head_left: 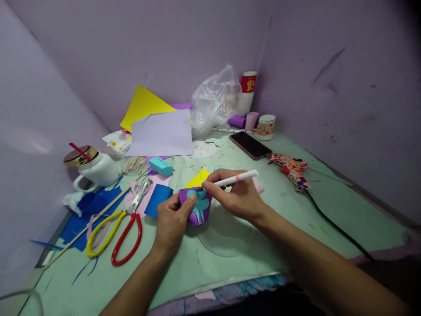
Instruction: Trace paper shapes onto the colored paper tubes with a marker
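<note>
My left hand (173, 221) grips a small purple cup (184, 196) by its left side, the thumb lying across its front. A light-blue paper cut-out (201, 204) lies on the front of the cup. In my right hand (235, 195) is a white pen (238, 177) with a pink band, its back end pointing up to the right. The pen's tip is hidden by my right fingers, which are at the cup's upper right edge. A clear round disc (226, 241) lies on the table under my hands.
Large scissors (126, 237), a long stick (79, 235) and blue paper (113, 197) are at the left, near a white mug (101, 170). Farther back are paper sheets (161, 134), a plastic bag (213, 103), a phone (250, 145) and a paper cup (265, 128). A cable (335, 228) crosses the right side.
</note>
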`<state>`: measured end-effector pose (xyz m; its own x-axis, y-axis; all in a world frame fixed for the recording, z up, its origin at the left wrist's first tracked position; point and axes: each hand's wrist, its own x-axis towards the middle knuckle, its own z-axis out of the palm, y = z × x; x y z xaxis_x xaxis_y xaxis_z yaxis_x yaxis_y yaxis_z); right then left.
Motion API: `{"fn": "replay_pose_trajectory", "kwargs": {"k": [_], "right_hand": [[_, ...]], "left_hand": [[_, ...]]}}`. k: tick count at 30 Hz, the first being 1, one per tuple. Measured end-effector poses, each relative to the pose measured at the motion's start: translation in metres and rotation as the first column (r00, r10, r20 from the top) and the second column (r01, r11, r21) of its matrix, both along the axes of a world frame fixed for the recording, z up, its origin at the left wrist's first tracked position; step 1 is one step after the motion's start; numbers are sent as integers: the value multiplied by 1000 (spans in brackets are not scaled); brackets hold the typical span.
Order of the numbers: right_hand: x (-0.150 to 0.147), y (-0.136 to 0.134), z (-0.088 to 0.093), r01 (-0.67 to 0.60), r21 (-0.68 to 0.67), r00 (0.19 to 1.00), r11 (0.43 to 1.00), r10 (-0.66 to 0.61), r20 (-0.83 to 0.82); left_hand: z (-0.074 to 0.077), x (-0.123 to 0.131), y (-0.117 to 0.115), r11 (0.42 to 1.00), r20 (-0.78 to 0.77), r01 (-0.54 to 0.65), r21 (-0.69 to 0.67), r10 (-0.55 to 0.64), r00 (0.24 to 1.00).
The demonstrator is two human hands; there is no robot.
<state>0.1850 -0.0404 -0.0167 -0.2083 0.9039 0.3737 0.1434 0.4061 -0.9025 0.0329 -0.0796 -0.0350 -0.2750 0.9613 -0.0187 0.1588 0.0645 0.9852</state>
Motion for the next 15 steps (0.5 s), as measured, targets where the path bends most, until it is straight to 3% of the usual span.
{"fn": "replay_pose_trajectory", "kwargs": {"k": [15], "right_hand": [[2, 1, -1, 26, 6, 999, 1000, -26, 19]], "left_hand": [[-3, -2, 0, 1000, 36, -1, -9, 1, 999]]}}
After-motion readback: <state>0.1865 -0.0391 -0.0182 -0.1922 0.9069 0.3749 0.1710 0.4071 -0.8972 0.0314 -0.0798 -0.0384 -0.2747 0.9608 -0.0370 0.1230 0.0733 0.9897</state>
